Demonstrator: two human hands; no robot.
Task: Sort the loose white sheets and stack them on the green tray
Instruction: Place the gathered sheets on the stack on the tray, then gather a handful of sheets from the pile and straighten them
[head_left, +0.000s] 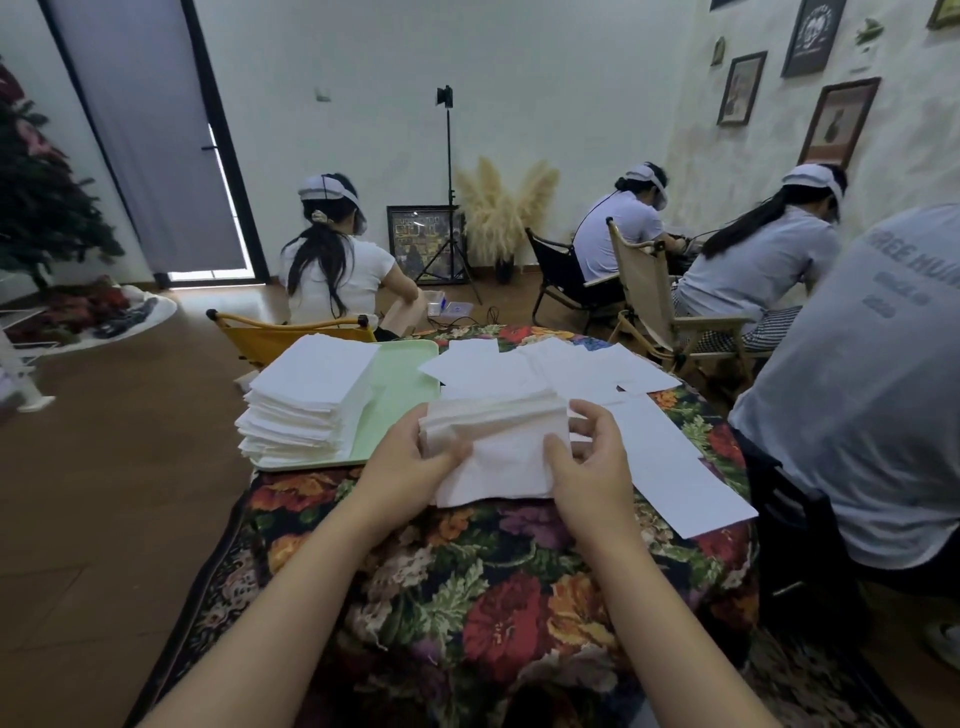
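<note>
Both hands gather a small bundle of white sheets

Left hand (410, 457) and right hand (587, 457) pinch the soft white paper bundle (498, 447); the pale green plastic tray (400, 389), stacked high, lies at ten o'clock, nearer the left.

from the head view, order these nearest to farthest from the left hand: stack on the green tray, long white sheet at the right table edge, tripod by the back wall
1. stack on the green tray, just left of the left hand
2. long white sheet, across the table, right side
3. tripod, far back by the wall
</note>
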